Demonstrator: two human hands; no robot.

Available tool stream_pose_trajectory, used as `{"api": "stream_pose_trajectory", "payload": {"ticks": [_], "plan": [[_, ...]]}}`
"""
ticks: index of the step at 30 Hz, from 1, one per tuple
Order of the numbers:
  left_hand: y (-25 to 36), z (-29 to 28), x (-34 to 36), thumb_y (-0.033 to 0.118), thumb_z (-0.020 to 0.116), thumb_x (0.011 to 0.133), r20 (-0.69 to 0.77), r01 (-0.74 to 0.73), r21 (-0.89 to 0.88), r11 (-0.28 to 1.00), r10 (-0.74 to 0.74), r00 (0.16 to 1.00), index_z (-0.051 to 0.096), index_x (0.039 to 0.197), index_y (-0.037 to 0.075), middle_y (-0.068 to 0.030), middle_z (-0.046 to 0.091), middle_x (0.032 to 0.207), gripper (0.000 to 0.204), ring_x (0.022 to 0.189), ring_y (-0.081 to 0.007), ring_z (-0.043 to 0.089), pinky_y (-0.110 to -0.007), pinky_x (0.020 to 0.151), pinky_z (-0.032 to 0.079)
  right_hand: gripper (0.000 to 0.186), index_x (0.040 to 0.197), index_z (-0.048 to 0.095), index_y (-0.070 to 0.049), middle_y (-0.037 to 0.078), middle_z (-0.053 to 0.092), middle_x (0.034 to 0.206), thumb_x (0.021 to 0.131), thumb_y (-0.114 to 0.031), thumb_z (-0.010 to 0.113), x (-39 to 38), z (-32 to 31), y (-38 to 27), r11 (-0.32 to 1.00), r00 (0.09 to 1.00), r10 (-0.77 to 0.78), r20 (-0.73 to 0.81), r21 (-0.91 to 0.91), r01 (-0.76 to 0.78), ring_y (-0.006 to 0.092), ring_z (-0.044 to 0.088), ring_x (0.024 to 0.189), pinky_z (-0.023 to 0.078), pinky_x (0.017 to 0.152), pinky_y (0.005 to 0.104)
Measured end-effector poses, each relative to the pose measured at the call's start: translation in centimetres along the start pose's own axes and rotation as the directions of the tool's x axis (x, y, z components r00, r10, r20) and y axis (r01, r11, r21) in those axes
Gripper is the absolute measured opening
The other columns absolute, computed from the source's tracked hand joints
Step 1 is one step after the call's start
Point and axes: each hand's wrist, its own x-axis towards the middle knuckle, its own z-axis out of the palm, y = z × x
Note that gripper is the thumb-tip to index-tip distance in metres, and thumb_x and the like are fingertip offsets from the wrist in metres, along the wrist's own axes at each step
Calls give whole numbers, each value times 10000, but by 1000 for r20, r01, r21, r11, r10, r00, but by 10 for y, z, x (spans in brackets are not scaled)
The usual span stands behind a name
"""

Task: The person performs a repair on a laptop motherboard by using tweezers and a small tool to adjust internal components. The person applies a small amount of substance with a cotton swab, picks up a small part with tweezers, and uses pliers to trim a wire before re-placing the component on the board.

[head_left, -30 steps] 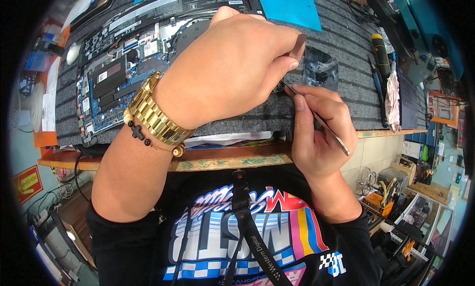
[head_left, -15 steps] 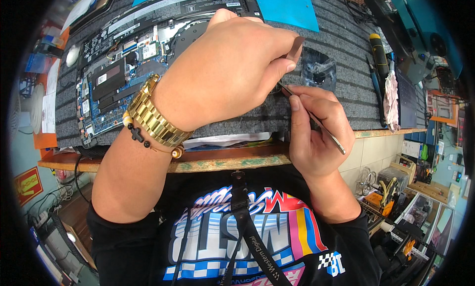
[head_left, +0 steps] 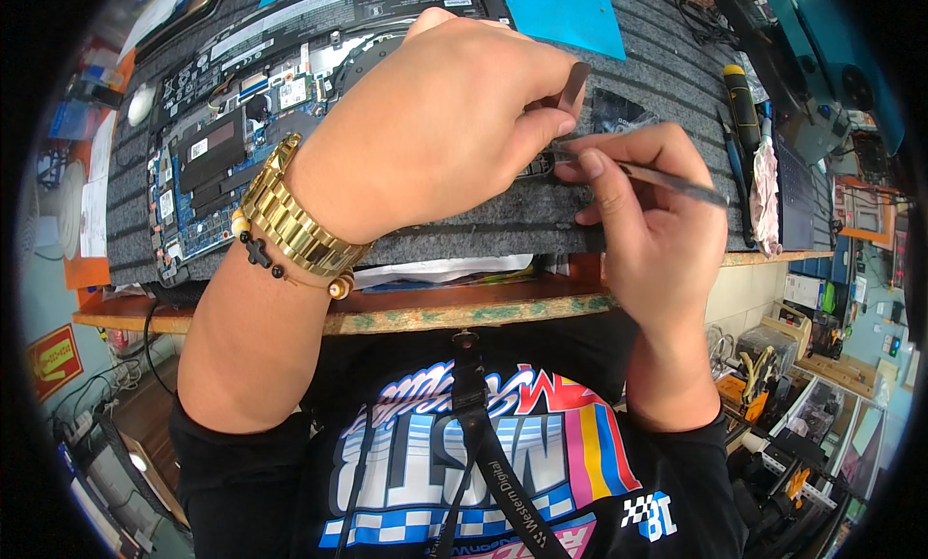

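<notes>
Counts: 2 hands, left hand (head_left: 449, 124) and right hand (head_left: 662, 216). 1 metal tool (head_left: 681, 185), 1 brown strip (head_left: 576, 86), 1 watch (head_left: 302, 221). Toward table's (head_left: 464, 316) left edge: 1 open laptop (head_left: 208, 206), 1 battery (head_left: 338, 28) and 1 fan (head_left: 370, 61) visible in it; 1 white lump (head_left: 142, 105). By right edge: 1 screwdriver (head_left: 741, 113), 1 tissue (head_left: 766, 201). Toward far edge: 2 blue patches (head_left: 570, 18), can't tell if same sheet.
</notes>
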Motion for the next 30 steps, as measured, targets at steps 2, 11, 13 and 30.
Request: {"api": "stream_pose_trajectory", "payload": {"ticks": [2, 11, 13, 30], "plan": [[-3, 0, 1, 151, 768, 976, 6, -1, -18, 1000, 1, 1000, 748, 1009, 89, -80, 753, 904, 73, 875, -313, 724, -434, 849, 504, 43, 1002, 729, -18, 64, 766, 815, 1025, -37, 761, 7, -3, -3, 999, 998, 50, 45, -14, -49, 104, 751, 738, 541, 640, 261], [-4, -2, 3, 116, 760, 957, 8, -7, -86, 996, 8, 1000, 746, 985, 56, -114, 749, 889, 68, 857, -340, 725, -436, 779, 554, 119, 1090, 651, 13, 104, 793, 1063, 1105, -95, 698, 28, -15, -14, 985, 947, 175, 269, -42, -170, 170, 805, 908, 611, 671, 243], [-4, -3, 3, 115, 760, 960, -3, -13, -108, 994, 13, 1000, 754, 990, 60, -113, 752, 892, 63, 855, -329, 727, -433, 789, 557, 118, 1095, 644, 8, 103, 792, 1061, 1108, -98, 693, 29, -16, -13, 984, 944, 175, 280, -18, -177, 170, 805, 905, 611, 672, 244], [1, -9, 6, 163, 778, 975, 10, -26, 14, 1000, 26, 1000, 803, 1014, 89, -95, 739, 836, 87, 816, -304, 714, -423, 765, 546, 123, 1085, 618, 6, 143, 811, 1087, 1120, -102, 664, 36, -16, -12, 962, 927, 246, 285, 50, -270, 205, 818, 894, 643, 707, 284]]}}
